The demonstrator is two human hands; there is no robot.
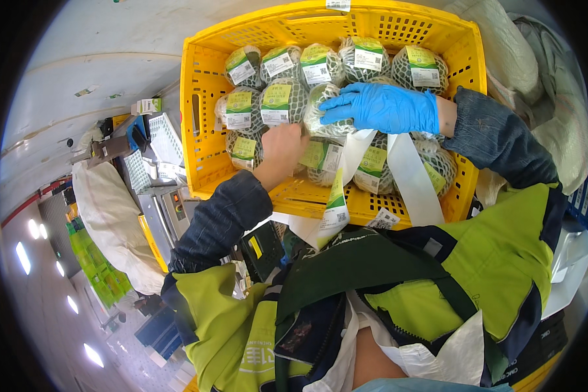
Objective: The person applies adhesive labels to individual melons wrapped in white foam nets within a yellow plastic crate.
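A yellow plastic crate (333,17) holds rows of round dark-green produce, probably melons, in white foam netting. Green-and-white labels with print and codes sit on most of them. My right hand (382,108), in a blue glove, lies palm down over a netted fruit (323,110) near the middle, its fingers on the netting. A white label strip (414,176) emerges in two lengths from beneath that palm, apparently held there. My bare left hand (285,149) has curled fingers by a label (313,155) on a front-row fruit; its fingertips are partly hidden.
A printed label (334,215) on the strip's other length hangs over the crate's front rim. A loose coded label (383,219) lies on that rim. Machinery with a control panel (175,205) and a white woven sack (110,215) are at left. More sacks (544,93) crowd the crate's right side.
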